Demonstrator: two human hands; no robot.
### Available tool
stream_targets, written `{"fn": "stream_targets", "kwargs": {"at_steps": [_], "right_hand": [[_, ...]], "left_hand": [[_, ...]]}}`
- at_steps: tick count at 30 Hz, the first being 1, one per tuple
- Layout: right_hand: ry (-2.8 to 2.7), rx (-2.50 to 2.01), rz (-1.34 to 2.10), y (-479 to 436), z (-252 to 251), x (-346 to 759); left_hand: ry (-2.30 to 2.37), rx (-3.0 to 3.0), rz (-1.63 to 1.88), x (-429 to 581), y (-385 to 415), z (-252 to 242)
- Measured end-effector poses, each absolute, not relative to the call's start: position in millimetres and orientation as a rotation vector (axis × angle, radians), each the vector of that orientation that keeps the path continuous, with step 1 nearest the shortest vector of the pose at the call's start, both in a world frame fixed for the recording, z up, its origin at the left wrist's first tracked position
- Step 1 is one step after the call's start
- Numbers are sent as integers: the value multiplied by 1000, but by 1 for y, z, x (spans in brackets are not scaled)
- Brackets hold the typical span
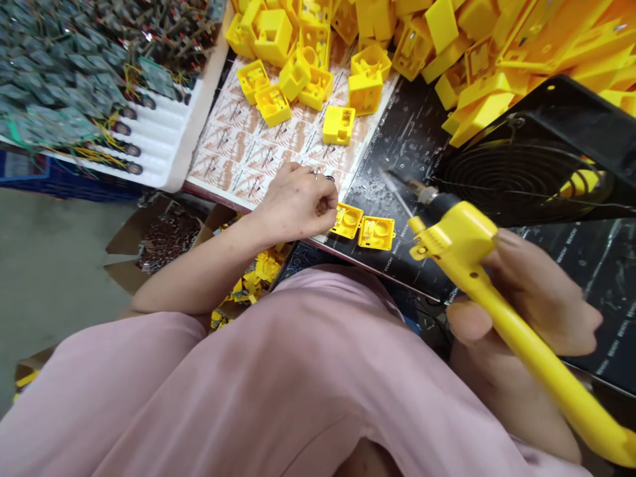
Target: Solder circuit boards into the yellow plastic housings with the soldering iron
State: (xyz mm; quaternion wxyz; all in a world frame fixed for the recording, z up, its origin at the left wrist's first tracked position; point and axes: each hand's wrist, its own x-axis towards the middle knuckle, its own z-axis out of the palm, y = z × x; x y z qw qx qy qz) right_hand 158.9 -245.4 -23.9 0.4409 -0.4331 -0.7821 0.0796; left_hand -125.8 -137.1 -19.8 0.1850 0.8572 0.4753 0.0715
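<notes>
My right hand [536, 298] is wrapped round a yellow soldering gun [477, 265], its metal tip and thin feed tube pointing to the upper left over the black bench mat. Near the bench's front edge, my left hand [301, 202] has its fingers curled and pinched; what lies between them is hidden. Its fingertips are at the left edge of a small open yellow plastic case [348, 220], seemingly touching it. Beside that one lies a second open yellow case [376, 232] with a round speaker grille and small metal parts inside.
Yellow cases [271, 33] are heaped along the back. A black fan [517, 159] stands at the right. To the left, a white foam tray [173, 146] bears circuit boards [54, 73] with wires. Below are a cardboard box [126, 235] of small parts and a blue crate [74, 179].
</notes>
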Motion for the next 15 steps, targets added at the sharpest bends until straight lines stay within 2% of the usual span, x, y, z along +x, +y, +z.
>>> {"fn": "stream_targets", "kwargs": {"at_steps": [6, 15], "right_hand": [[-2006, -1091, 141, -229, -23, 140], [-2204, -1022, 170, -200, -51, 95]], "left_hand": [[1201, 2478, 420, -147, -149, -22], [1095, 2587, 406, -154, -160, -33]]}}
